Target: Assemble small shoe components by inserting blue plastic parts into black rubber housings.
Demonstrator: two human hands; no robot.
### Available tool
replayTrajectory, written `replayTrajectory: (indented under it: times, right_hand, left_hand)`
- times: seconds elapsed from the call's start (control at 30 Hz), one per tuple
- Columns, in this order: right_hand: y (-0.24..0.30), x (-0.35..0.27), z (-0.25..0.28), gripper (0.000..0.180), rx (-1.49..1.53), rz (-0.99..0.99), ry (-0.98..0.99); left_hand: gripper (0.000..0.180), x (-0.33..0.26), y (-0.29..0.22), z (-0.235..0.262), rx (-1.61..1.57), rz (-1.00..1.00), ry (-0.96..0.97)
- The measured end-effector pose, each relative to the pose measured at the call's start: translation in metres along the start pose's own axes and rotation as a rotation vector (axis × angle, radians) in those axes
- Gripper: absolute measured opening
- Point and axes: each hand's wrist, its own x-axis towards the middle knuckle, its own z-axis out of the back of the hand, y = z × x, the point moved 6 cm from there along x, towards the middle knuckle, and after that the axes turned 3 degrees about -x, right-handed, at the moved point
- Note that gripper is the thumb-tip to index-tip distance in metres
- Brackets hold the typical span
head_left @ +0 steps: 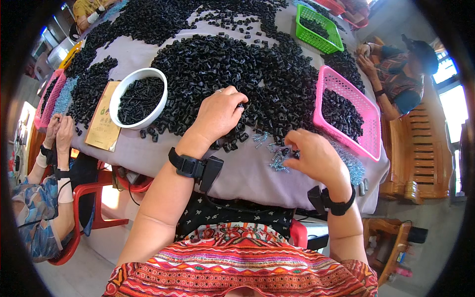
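Observation:
My left hand (217,113) is at the near edge of a large heap of small black plastic parts (198,62). Its fingers are closed, with a black plastic part (242,105) at the fingertips; the rest of the grip is hidden. To the right, my right hand (316,154) hovers low over a small scatter of blue-silver screws (278,161). Thumb and forefinger are curved and apart, with nothing visible held between them. A few black parts lie beside those screws. Both wrists wear black straps.
A white bowl (114,101) of black pieces stands left, beside a yellow booklet (104,129). Pink baskets (374,129) and a green basket (334,47) hold black parts. More screws (355,168) lie right. Other people sit around the cloth-covered table (242,180).

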Motion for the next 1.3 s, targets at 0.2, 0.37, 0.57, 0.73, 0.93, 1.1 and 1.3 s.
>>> replayTrajectory:
  times: [0.2, 0.37, 0.57, 0.73, 0.93, 1.1, 1.3]
  right_hand:
    - [-0.013, -0.018, -0.026, 0.046, 0.007, -0.121, 0.012]
    - [0.006, 0.009, -0.040, 0.038, 0.106, -0.073, -0.084]
    - [0.016, 0.060, -0.041, 0.027, 0.084, 0.083, -0.221]
    - [0.009, 0.072, -0.030, 0.021, 0.339, 0.059, -0.125]
    - [-0.003, 0.066, -0.028, 0.022, 0.729, -0.166, 0.033]
    - [0.009, 0.061, -0.024, 0.019, 0.537, 0.123, -0.177]
    - [0.029, 0.060, -0.043, 0.016, 0.106, 0.225, -0.253]
  left_hand:
    - [0.020, 0.001, -0.002, 0.000, -0.005, -0.015, -0.011]
    - [0.020, 0.001, -0.001, -0.001, -0.034, -0.011, -0.014]
    - [0.020, 0.000, 0.002, -0.001, -0.035, -0.015, -0.016]
    - [0.017, -0.001, 0.002, -0.002, -0.051, -0.003, -0.009]
    - [0.012, 0.000, -0.001, 0.000, -0.082, 0.038, 0.024]
    - [0.012, 0.002, -0.002, 0.001, -0.144, 0.057, 0.024]
    - [0.010, 0.003, 0.004, 0.010, -0.456, 0.193, -0.136]
